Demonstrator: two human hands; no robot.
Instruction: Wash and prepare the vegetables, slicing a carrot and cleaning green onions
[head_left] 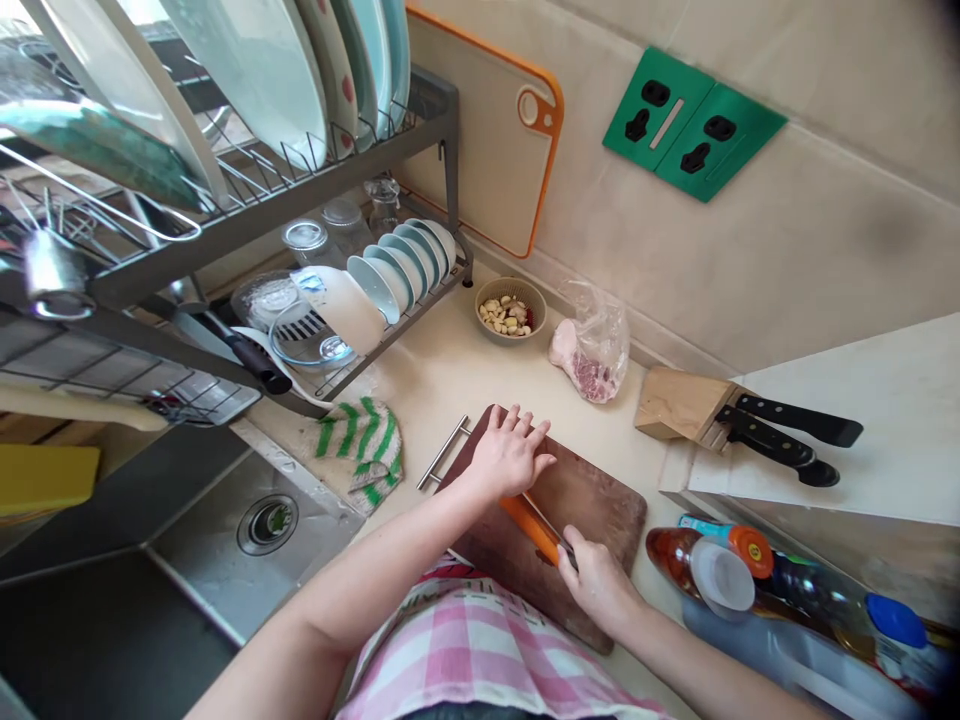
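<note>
A dark brown cutting board (pixel 600 500) lies on the counter in front of me. On it is an orange carrot (pixel 531 528), placed lengthwise between my two hands. My left hand (pixel 511 455) is over the carrot's far end, fingers spread and stretched out; its palm hides what lies beneath. My right hand (pixel 598 588) is closed around the handle of a knife (pixel 550 520), whose thin blade runs along the carrot's right side. Whether the edge has entered the carrot I cannot tell.
Beyond the board are a bowl of garlic cloves (pixel 508 318) and bagged raw meat (pixel 591 358). A knife block (pixel 679 408) and bottles (pixel 724 575) stand right. Left are a striped cloth (pixel 367 445), a sink (pixel 202 510) and a dish rack (pixel 262 230).
</note>
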